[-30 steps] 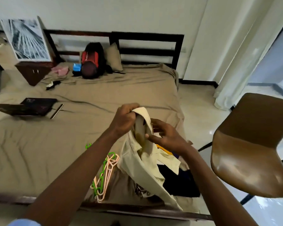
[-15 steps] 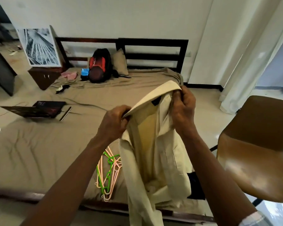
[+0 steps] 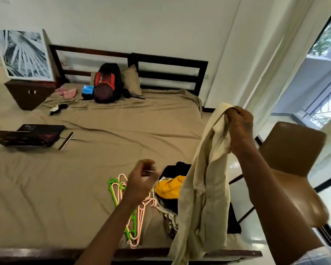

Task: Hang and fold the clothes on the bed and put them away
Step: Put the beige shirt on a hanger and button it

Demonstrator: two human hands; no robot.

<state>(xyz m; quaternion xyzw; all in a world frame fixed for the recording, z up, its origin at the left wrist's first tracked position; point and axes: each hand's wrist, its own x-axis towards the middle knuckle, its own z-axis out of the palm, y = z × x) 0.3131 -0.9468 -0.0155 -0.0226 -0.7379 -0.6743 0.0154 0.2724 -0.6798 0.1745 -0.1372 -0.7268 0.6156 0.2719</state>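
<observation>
Grips cream shirt (image 3: 204, 188) by bunched collar in right hand (image 3: 241, 129), raised at 2 o'clock. Hovers left hand (image 3: 141, 180), loosely curled and empty, over hangers (image 3: 136, 217) at 6 o'clock on bed (image 3: 103, 150). Risk of lifting interlocked hangers as one clump; risk of dropping shirt from one-handed grip.

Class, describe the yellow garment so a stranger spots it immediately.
Find the near right corner of the tan bed. A clothes pile lies there, right of the pink and green hangers. The yellow garment is its only bright piece among black ones.
</observation>
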